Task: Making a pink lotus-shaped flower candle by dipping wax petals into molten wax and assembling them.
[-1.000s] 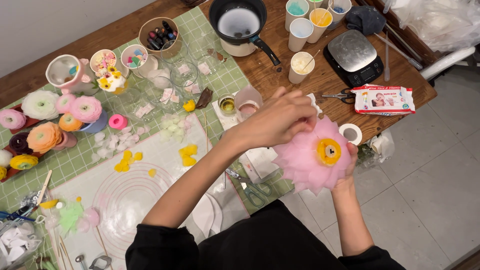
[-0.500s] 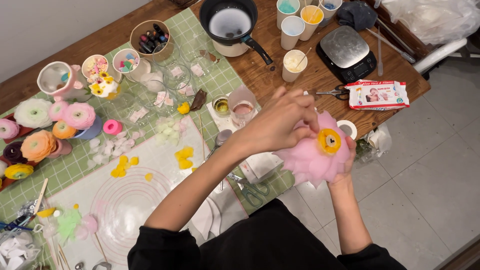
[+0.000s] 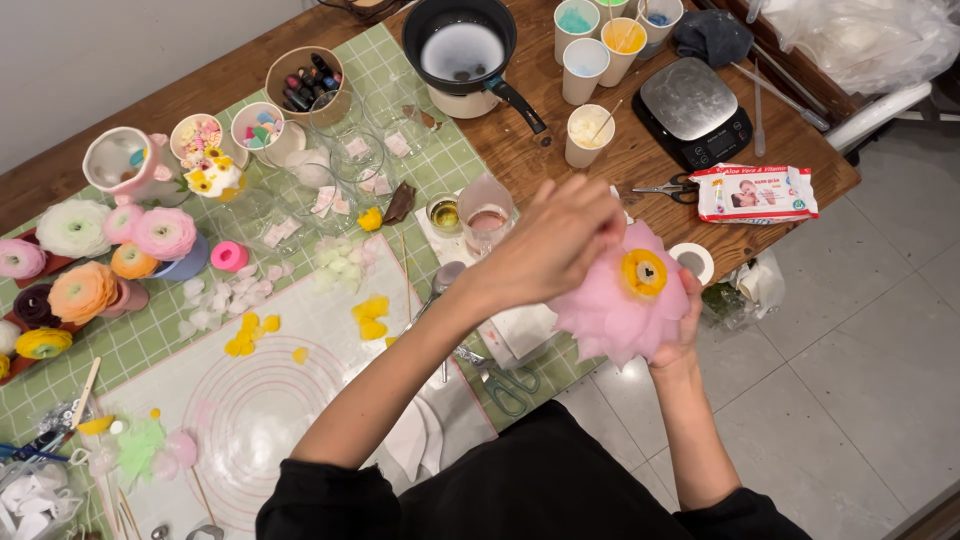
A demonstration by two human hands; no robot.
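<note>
A large pink flower (image 3: 618,308) with a yellow centre (image 3: 644,272) is held up past the table's right front edge. My right hand (image 3: 681,335) cups it from below and behind, mostly hidden by the petals. My left hand (image 3: 553,243) reaches across from the left, its fingertips pinched on the upper left petals beside the yellow centre. Loose yellow petals (image 3: 371,318) and white petals (image 3: 340,258) lie on the white silicone mat (image 3: 300,350).
The wooden table (image 3: 640,150) holds a black pot (image 3: 463,45), paper cups (image 3: 586,70), a digital scale (image 3: 694,105), scissors (image 3: 665,187), a wipes pack (image 3: 754,193) and a tape roll (image 3: 693,261). Finished wax flowers (image 3: 85,250) sit at left. More scissors (image 3: 508,385) lie near the edge.
The flower and both hands have stayed near the table's right edge. My left hand's fingers have shifted along the upper petals, and the flower has turned slightly.
</note>
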